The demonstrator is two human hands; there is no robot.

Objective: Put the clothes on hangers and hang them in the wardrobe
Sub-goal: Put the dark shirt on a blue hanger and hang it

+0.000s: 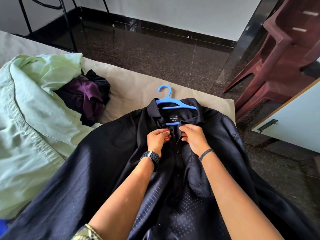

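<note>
A dark navy dotted shirt (216,135) lies spread face up on the bed, with a blue plastic hanger (170,101) inside its collar and the hook sticking out past the neck. My left hand (158,138) pinches the left edge of the button placket just below the collar. My right hand (192,135) pinches the right edge at the same height, beside the top button. The two hands are almost touching.
A crumpled purple and black heap of clothes (88,96) lies on the beige mattress (131,80) to the left, beside a pale green sheet (29,110). Stacked maroon plastic chairs (280,54) stand on the dark floor at right. A white cupboard door (297,122) shows at the far right.
</note>
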